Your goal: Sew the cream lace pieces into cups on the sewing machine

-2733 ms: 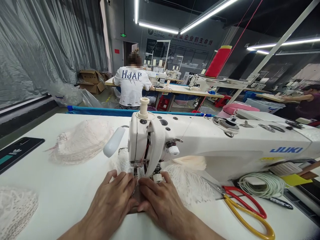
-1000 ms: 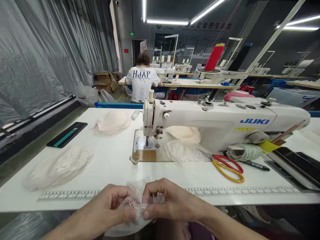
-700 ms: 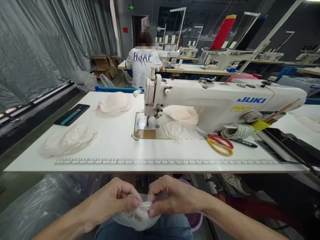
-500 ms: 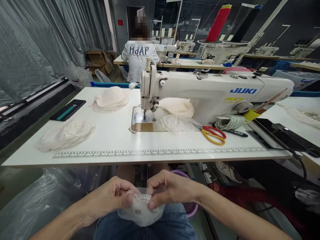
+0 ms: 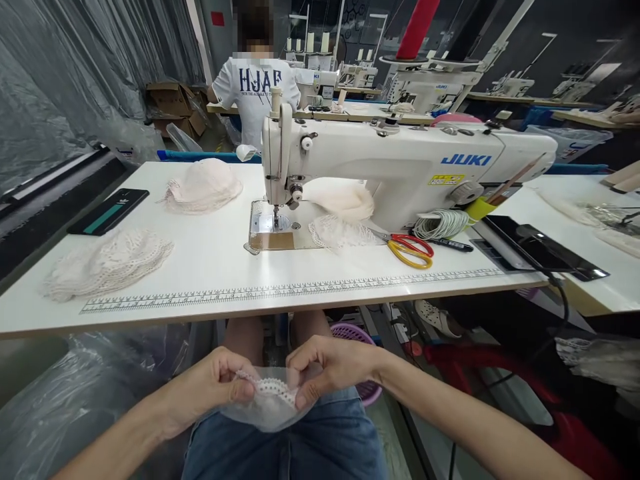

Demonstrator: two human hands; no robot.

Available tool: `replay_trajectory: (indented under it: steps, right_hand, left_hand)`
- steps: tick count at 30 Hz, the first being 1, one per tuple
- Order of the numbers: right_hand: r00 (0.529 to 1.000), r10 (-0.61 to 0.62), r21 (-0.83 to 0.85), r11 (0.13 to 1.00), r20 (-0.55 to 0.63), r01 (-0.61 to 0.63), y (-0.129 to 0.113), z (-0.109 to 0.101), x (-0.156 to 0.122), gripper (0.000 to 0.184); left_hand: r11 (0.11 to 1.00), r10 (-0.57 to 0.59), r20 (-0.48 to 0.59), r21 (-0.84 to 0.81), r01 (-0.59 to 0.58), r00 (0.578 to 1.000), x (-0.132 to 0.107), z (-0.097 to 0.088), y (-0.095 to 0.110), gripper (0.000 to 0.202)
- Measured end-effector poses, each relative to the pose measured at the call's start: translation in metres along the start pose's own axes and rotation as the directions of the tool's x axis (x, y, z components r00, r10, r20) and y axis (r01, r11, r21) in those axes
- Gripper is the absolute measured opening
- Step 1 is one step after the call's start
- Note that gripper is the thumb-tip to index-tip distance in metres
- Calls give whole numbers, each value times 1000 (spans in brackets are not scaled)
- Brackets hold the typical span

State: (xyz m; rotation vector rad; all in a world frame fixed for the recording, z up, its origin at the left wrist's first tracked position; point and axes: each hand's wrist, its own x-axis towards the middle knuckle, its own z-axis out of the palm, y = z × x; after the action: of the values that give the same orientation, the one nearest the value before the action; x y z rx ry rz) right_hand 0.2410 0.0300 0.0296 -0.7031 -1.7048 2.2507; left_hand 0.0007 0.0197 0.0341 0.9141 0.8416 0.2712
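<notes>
Above my lap, a piece of sheer white fabric with a lace edge [image 5: 267,408] is stretched between both hands. My left hand [image 5: 227,381] pinches one end of the lace edge between thumb and fingers. At the other end, my right hand [image 5: 315,377] grips the fabric the same way, thumb toward me. The sheer part hangs in a curve below the lace. Both hands are below the front edge of the white sewing table [image 5: 210,267], apart from it.
A JUKI sewing machine [image 5: 400,150] stands on the table. Lace pieces [image 5: 113,263] and pale fabric pieces [image 5: 205,185] lie left, with a phone-like dark object [image 5: 109,211]. Scissors [image 5: 410,250] and a cord coil [image 5: 440,225] lie right. A purple basket [image 5: 367,393] is below; a co-worker [image 5: 255,87] sits ahead.
The view has shifted, so the table and machine appear further left and higher. Both hands still hold the fabric, and its lace edge now shows more fully between them.
</notes>
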Motion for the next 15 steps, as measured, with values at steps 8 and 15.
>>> replay_trajectory:
  steps: [8,15]
  right_hand:
    - [999,13,-9,1000,-41,-13,2,-8,-6,39]
    - [1000,-11,51,999,-10,11,-3,-11,-2,35]
  left_hand:
    - [997,49,10,-64,-48,999,-3,-15,2,35]
    - [998,-38,101,59,32,994,10,-8,13,43]
